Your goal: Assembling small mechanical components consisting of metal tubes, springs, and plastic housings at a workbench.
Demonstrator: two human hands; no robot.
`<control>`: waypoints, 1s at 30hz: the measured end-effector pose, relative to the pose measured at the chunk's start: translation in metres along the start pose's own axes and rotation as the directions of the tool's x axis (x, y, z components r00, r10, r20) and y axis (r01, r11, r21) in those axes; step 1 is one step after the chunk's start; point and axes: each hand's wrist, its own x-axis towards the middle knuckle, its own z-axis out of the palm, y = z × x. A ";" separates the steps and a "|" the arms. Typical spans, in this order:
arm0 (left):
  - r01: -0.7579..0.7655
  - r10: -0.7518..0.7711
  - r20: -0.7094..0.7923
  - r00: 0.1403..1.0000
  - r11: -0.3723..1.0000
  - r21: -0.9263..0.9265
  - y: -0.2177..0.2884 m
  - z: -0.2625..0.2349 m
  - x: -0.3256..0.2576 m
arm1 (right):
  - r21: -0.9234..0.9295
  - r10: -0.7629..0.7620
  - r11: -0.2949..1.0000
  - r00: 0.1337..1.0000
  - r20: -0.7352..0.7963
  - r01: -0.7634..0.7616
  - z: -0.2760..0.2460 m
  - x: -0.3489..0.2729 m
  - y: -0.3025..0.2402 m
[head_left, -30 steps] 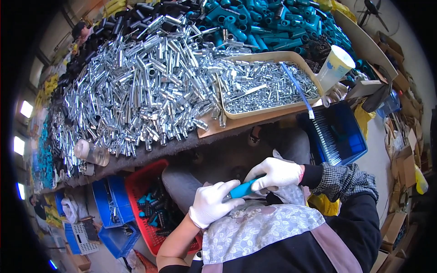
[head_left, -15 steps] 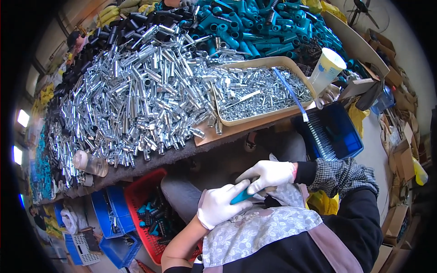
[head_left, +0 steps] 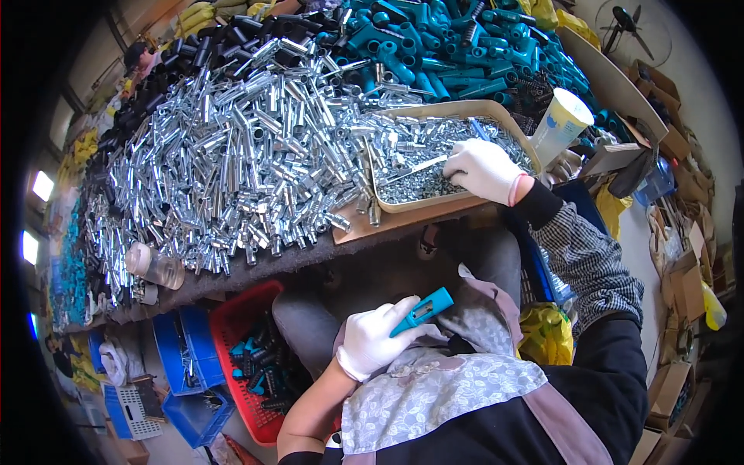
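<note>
In its white glove, my left hand [head_left: 377, 341] is closed around a teal plastic tool housing [head_left: 432, 307] above my lap. The housing is tilted, with a slot along its side that shows metal within. My right hand [head_left: 487, 170], also gloved in white, is over the cream tray [head_left: 443, 203] on the table, with its fingers curled down onto the small metal parts [head_left: 418, 186]. What lies between those fingertips is hidden. A pale strip [head_left: 419, 166] rests on the parts beside the fingers.
A big pile of silver metal tubes [head_left: 232, 163] covers the table's left part. Behind lie black sleeves [head_left: 248, 35] and teal housings [head_left: 465, 54]. A plastic cup [head_left: 559, 124] stands right of the tray. Below are a red basket [head_left: 232, 349], blue bins [head_left: 186, 349] and a yellow bag [head_left: 546, 333].
My right hand has left the teal housing and moved up and forward to the tray. My left hand keeps hold of the housing, which now points up to the right.
</note>
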 end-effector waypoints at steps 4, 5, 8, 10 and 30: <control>0.027 -0.028 -0.024 0.999 0.999 -0.034 0.007 0.000 -0.004 | -0.102 -0.008 0.995 0.999 0.038 0.012 0.010 0.009 0.010; 0.077 -0.077 0.007 0.997 0.996 -0.052 0.008 0.000 -0.006 | -0.114 0.033 0.993 0.995 0.098 -0.021 0.011 0.012 0.012; 0.091 -0.090 0.007 0.996 0.995 -0.030 0.008 -0.003 -0.012 | -0.114 0.016 0.993 0.987 0.159 0.002 0.007 0.018 0.013; 0.118 -0.118 0.010 0.993 0.993 -0.029 0.006 -0.006 -0.017 | -0.055 -0.096 0.994 0.994 0.050 0.098 0.000 0.018 0.007; 0.212 -0.218 0.045 0.975 0.972 0.102 -0.007 -0.009 -0.030 | 0.393 -0.571 0.765 0.820 0.048 0.510 0.046 -0.051 -0.146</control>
